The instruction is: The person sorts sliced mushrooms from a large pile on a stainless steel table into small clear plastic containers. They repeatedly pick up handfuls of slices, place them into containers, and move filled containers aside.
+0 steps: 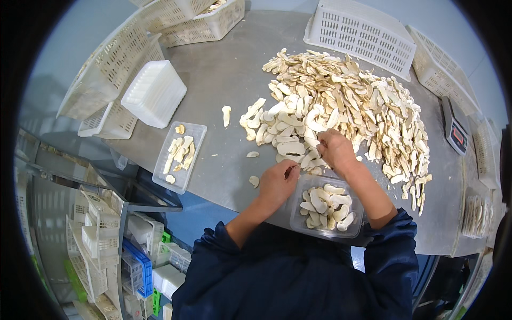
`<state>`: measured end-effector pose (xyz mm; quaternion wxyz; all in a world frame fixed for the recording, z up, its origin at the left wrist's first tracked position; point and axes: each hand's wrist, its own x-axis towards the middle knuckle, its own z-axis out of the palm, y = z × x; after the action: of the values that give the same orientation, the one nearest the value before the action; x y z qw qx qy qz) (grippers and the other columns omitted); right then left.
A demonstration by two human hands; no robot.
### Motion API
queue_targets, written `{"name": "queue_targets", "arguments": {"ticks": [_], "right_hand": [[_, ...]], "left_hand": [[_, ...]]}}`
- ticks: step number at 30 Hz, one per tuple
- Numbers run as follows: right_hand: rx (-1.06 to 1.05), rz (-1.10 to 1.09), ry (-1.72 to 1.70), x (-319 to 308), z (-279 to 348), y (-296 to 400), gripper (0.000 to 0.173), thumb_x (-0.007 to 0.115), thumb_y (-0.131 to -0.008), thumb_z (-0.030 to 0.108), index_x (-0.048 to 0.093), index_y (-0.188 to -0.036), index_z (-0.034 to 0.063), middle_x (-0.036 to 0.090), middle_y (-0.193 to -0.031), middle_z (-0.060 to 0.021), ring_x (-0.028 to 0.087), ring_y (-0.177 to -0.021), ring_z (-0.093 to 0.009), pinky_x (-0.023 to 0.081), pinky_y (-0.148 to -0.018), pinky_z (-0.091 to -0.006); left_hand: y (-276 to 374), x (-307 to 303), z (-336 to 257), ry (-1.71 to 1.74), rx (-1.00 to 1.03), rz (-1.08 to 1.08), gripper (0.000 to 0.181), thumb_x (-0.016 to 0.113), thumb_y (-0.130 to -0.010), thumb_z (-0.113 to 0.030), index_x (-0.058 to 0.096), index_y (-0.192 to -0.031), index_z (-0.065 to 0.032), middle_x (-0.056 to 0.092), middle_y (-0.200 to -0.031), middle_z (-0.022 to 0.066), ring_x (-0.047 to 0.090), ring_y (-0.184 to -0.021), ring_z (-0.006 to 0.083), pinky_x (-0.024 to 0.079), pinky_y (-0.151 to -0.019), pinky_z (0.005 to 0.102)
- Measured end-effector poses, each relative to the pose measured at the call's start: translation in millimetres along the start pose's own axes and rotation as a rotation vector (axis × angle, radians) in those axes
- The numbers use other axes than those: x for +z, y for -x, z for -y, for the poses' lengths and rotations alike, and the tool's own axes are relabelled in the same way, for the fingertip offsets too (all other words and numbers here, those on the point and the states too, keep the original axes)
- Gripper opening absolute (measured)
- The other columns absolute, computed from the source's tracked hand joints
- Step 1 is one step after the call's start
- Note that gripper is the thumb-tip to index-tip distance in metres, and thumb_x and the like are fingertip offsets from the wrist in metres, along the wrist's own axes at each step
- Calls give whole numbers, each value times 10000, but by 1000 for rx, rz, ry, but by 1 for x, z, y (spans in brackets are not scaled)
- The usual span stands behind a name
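Observation:
A large heap of dried, pale mushroom slices (pixel 340 92) spreads over the metal table. At its near edge, the fingertips of my right hand (pixel 339 152) touch some of the whiter slices; whether they grip one is hidden. My left hand (pixel 279 180) is beside the heap's lower left edge, thumb and forefinger drawn together, and anything pinched between them is too small to make out. Below and between my hands sits a clear plastic tray (pixel 294 216) holding several slices. Another clear tray (pixel 160 178) farther left contains fewer slices and a small yellowish piece.
Stacked white trays (pixel 154 94) stand at the left, near white perforated baskets (pixel 108 64). An upturned-looking white basket (pixel 360 36) is behind the heap. A digital scale (pixel 456 130) occupies the right side. Loose slices, including a single one (pixel 226 116), lie left of the heap.

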<state>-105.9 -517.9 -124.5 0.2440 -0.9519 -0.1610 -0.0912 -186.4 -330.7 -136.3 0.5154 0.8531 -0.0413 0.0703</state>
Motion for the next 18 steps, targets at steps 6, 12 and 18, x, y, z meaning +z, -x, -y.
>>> {"name": "queue_targets", "arguments": {"ticks": [6,12,18], "right_hand": [[387,162,-382,-48,-1,11,117,659,-740,144,623,-741,33,587,-628,-72,557,-591,-173,452,-572,-300],[400,574,-454,-126,3,80,129,658,-790,99,609,-745,-11,547,-630,9,464,-567,-75,385,-523,-241],[212,129,-191,-65,30,25,164,597,-810,177,643,-798,20,624,-717,-190,607,-646,-337,485,-630,-384]], "left_hand": [[-12,-15,14,-39,-3,-140,124,619,-834,-166,636,-886,-56,629,-661,105,607,-563,216,467,-530,322],[-18,-27,24,26,15,-211,117,616,-837,-148,642,-900,-53,619,-644,85,581,-545,161,456,-532,287],[-18,-13,12,184,-87,-121,128,608,-854,-126,641,-917,-19,612,-669,44,536,-562,100,438,-531,245]]}}
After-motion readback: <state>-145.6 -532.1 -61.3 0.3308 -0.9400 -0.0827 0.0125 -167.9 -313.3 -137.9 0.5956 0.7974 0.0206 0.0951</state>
